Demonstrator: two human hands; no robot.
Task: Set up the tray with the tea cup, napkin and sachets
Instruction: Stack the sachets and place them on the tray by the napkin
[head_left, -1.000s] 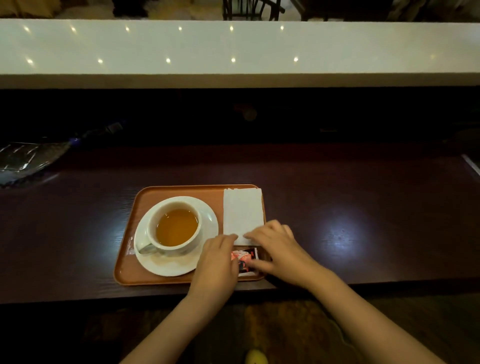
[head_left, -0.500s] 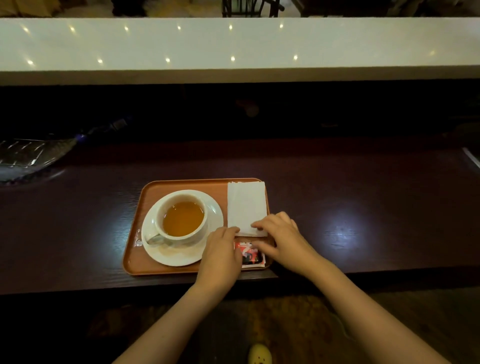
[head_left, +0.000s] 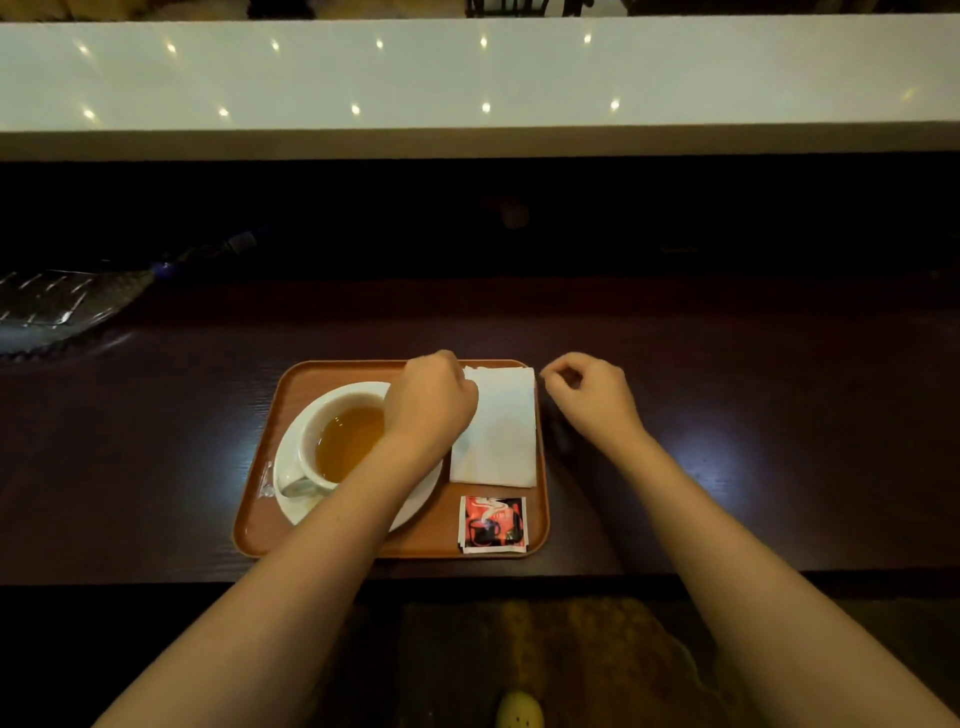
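Note:
An orange tray (head_left: 260, 525) lies on the dark wooden counter. On its left stands a white cup of amber tea (head_left: 343, 441) on a white saucer (head_left: 415, 512). A white folded napkin (head_left: 498, 431) lies along the tray's right side, with red and black sachets (head_left: 492, 524) stacked below it. My left hand (head_left: 431, 400) hovers curled over the napkin's top left corner, its forearm crossing the cup and saucer. My right hand (head_left: 592, 395) is loosely curled just right of the tray's far corner, holding nothing that I can see.
A clear glass dish (head_left: 57, 306) sits at the far left of the counter. A raised white ledge (head_left: 478, 83) runs across the back. A small clear wrapper (head_left: 267, 478) lies at the tray's left edge. The counter's near edge is just below the tray.
Both hands have left the sachets and the napkin's lower edge and moved away from me to the tray's far end. The sachets now lie uncovered.

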